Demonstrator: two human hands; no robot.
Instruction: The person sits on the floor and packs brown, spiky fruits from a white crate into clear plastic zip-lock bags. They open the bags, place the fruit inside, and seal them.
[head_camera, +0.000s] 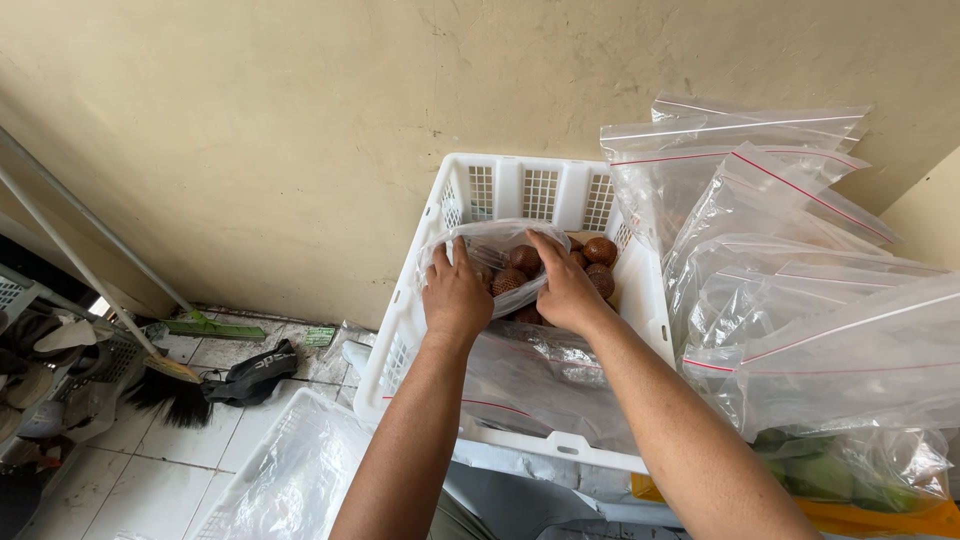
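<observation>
hands, left hand (457, 297) and right hand (566, 290), grip a clear bag (497, 240) of brown fruit (600, 250) inside the white crate (520, 185).

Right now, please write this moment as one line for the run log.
left hand: holds clear bag | right hand: holds bag's other side | bag: brown scaly fruits inside | place: white crate

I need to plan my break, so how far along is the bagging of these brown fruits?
Early, it seems. Done: none I can confirm; no filled, sealed fruit bag shows. In hand: the left hand and right hand hold open a clear plastic bag over the white crate, with some brown scaly fruits visible through it. Left: loose fruits remain in the crate, and a stack of empty zip bags waits beside it.
</observation>
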